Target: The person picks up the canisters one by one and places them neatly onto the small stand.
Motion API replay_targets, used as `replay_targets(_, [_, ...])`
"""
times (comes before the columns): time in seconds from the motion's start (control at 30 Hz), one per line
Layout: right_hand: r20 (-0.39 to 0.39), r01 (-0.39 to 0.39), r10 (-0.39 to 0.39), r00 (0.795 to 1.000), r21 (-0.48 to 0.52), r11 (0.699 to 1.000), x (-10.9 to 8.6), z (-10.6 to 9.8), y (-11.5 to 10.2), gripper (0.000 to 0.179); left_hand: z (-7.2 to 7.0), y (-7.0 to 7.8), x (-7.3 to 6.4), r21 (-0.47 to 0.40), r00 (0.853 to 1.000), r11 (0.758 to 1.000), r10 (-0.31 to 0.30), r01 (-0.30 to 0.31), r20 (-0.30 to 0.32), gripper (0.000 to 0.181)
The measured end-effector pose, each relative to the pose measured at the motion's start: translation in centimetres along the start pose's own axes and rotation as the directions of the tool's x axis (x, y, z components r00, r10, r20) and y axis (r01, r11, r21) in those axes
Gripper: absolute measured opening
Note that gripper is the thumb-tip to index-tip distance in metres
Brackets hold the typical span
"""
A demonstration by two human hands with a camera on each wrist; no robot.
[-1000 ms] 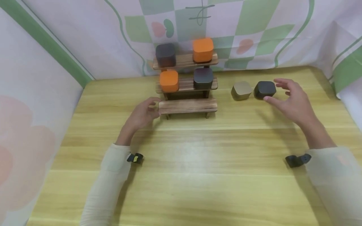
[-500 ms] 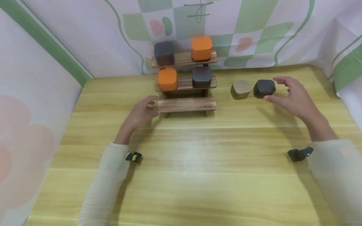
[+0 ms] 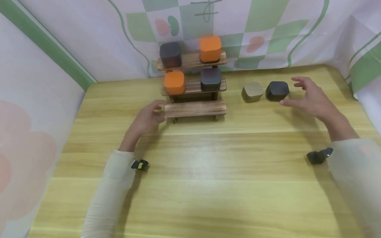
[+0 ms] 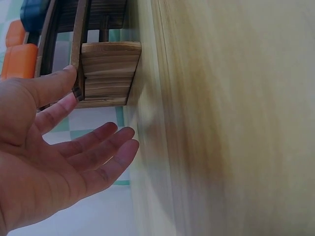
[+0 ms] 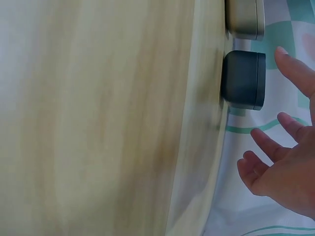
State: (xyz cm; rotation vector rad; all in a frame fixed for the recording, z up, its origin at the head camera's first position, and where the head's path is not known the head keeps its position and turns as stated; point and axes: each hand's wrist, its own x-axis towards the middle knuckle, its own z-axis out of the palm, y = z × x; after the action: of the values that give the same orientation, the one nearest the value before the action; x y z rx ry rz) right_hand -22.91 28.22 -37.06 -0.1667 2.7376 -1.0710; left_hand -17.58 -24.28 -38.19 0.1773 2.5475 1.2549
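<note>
A three-tier wooden stand (image 3: 195, 108) is at the table's back. My left hand (image 3: 146, 119) pinches the left end of its lowest board between thumb and index finger; the other fingers are spread in the left wrist view. On the middle tier sit an orange tin (image 3: 174, 82) and a black tin (image 3: 210, 79); on the top tier, another black tin (image 3: 170, 55) and another orange tin (image 3: 210, 49). My right hand (image 3: 312, 100) is open just right of a lidded black tin (image 5: 242, 79) on the table, thumb near its front right corner. A gold tin (image 3: 252, 92) stands left of that.
The pale wooden table (image 3: 196, 185) extends in front of the stand toward me. A patterned cloth (image 3: 229, 19) hangs directly behind the stand, and more cloth (image 3: 35, 99) rises along the left side. Each sleeve carries a small dark wrist camera (image 3: 140, 165).
My right hand has drawn slightly away to the right from the black tin, with its fingers wider apart. The left hand keeps its hold on the stand. The tins have stayed in place.
</note>
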Motion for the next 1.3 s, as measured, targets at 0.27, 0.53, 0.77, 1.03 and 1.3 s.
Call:
replay_targets(0.27, [0.099,-0.086,0.076,0.992,0.103,0.991,1.2,0.3,1.0,0.102,-0.3,-0.3,-0.1,0.023,1.0,1.0,-0.001,0.0,0.014,0.048])
replay_targets(0.53, [0.107,-0.107,0.096,0.99,0.107,0.988,2.5,1.5,0.3,0.104,-0.6,-0.9,-0.7,0.019,1.0,1.0,-0.012,0.012,0.002,0.049])
replay_targets(0.77, [0.081,-0.101,0.093,0.992,0.096,0.99,2.5,1.6,-0.1,0.1,-0.2,-0.9,-0.2,-0.003,1.0,1.0,0.017,-0.017,0.006,0.049])
replay_targets(1.03, [0.02,-0.083,0.082,0.996,0.048,0.995,2.7,2.6,-0.1,0.091,-0.2,-0.7,-0.5,0.017,1.0,1.0,-0.001,0.001,0.01,0.05])
replay_targets(1.3, [-0.029,-0.115,0.115,0.993,-0.014,0.993,2.2,2.4,-0.6,0.092,-0.1,-0.7,-0.3,0.011,1.0,1.0,0.014,-0.014,0.004,0.05])
